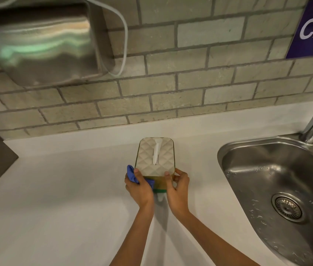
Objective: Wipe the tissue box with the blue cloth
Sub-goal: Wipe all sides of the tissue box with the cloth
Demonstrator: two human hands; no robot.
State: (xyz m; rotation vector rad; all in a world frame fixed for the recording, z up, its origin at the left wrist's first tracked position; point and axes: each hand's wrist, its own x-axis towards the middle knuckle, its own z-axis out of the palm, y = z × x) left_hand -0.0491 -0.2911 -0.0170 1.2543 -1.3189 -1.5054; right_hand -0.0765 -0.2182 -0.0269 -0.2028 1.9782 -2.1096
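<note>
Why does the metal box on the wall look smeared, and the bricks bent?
Head view: the steel wall dispenser shows streaky reflections and soft focus; the wide-angle lens bows the brick wall lines; the quilted beige tissue box is sharp and evenly lit, both forearms throw soft shadows on the white counter, and droplets glint in the steel sink.

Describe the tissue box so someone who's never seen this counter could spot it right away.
Start at the steel sink on the right, then look left along the white counter. The tissue box stands there, held between both hands. It has a beige quilted lid with a white tissue poking up through the slot.
</note>
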